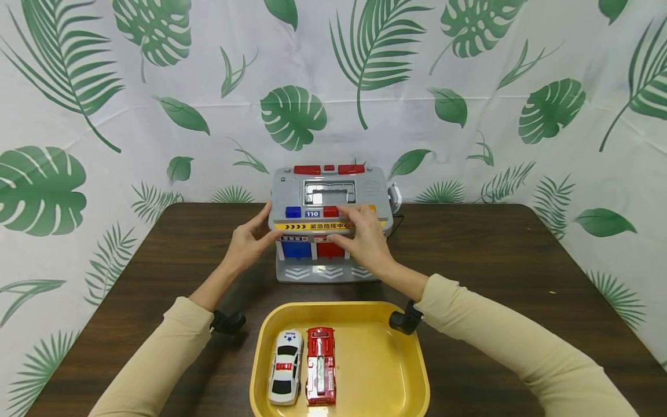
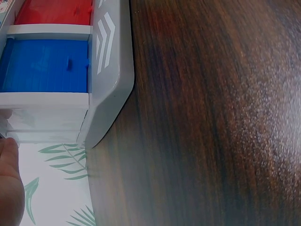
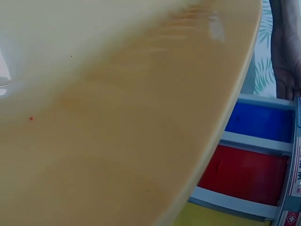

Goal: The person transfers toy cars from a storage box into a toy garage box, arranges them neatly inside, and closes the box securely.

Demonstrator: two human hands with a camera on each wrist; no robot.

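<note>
A grey toy garage (image 1: 302,272) stands on the table, with a blue door (image 1: 297,249) and a red door (image 1: 330,249) in its front. My left hand (image 1: 249,238) holds the garage's front left corner, fingers along the side and thumb at the front edge. My right hand (image 1: 366,238) grips the roof's front edge, fingers on top by the red button (image 1: 330,211) and thumb below the yellow strip. That hand covers part of the garage's right front. In the left wrist view, only part of the left hand (image 2: 9,183) shows, beside the white side wall.
In front of the garage sits a yellow tray (image 1: 383,307), holding a white police car (image 1: 284,382) and a red fire truck (image 1: 321,346). Its wall fills most of the right wrist view. A leaf-print cloth (image 1: 234,127) hangs behind the dark wooden table (image 1: 495,278).
</note>
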